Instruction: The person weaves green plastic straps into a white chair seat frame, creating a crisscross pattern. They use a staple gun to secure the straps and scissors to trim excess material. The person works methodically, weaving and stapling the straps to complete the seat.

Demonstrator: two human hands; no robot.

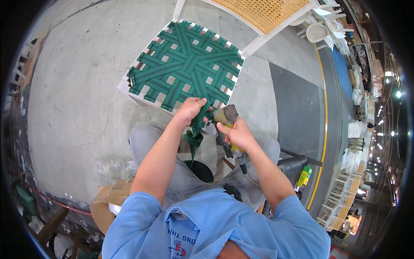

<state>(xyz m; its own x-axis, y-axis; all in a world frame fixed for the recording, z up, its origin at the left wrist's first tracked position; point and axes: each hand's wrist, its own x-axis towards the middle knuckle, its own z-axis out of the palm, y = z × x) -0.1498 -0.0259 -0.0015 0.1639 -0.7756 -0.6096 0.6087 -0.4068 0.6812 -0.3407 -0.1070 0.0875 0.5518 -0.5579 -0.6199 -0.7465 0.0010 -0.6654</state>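
Note:
In front of me stands a white chair frame (152,100), its seat woven with green webbing (189,64) in a grid, with diagonal straps crossing on top. My left hand (192,111) is closed on a green webbing strap (201,113) at the seat's near edge. The strap's loose end (192,140) hangs down between my knees. My right hand (237,134) grips a yellow and grey pneumatic staple gun (226,114), with its head raised close beside the strap. Whether its nose touches the chair is hidden. An air hose fitting runs from the handle's lower end.
The chair's cane backrest (267,13) rises at the far side. A cardboard box (111,203) and clear plastic wrap (113,170) lie to my left. A green and yellow box (304,176) sits on a dark surface at right. White chairs (321,28) stand far right.

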